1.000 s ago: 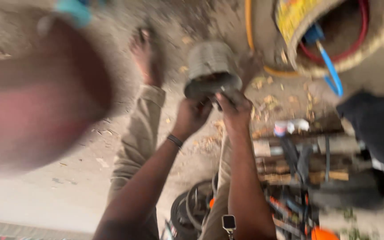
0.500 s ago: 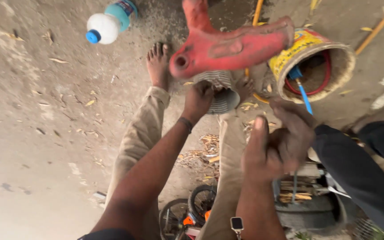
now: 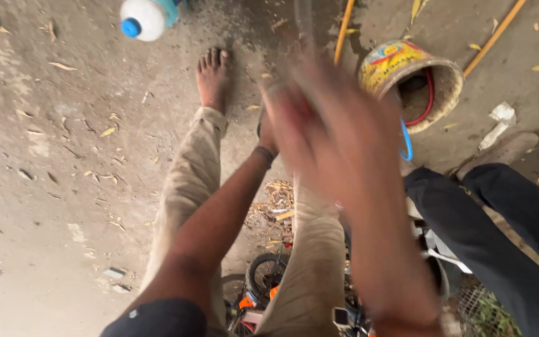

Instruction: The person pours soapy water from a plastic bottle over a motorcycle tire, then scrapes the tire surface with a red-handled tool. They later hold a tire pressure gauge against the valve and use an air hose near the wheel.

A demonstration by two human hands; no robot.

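Note:
My right hand (image 3: 335,140) is a large motion-blurred shape in the middle of the view, raised toward the camera. A thin grey streak (image 3: 304,22) rises above its fingers; I cannot tell whether the hand holds it. My left hand (image 3: 266,132) reaches forward between my knees, and the right hand covers most of it. Only its wrist with a dark band (image 3: 263,153) and part of its back show. What it grips is hidden. My legs in beige trousers (image 3: 188,187) stretch out over the dirt floor, ending in a bare foot (image 3: 212,75).
A white bottle with a blue cap (image 3: 141,17) lies at the top. A yellow tin bucket (image 3: 400,62) lies on its side with red and blue hoses in it. Another person's dark-trousered legs (image 3: 500,237) are at right. A small wheel and tools (image 3: 263,274) lie under my legs.
The red machine part that was above my hands is gone from view. My right hand has swung up and left across the view, now covering the grey ribbed cylinder my left hand held.

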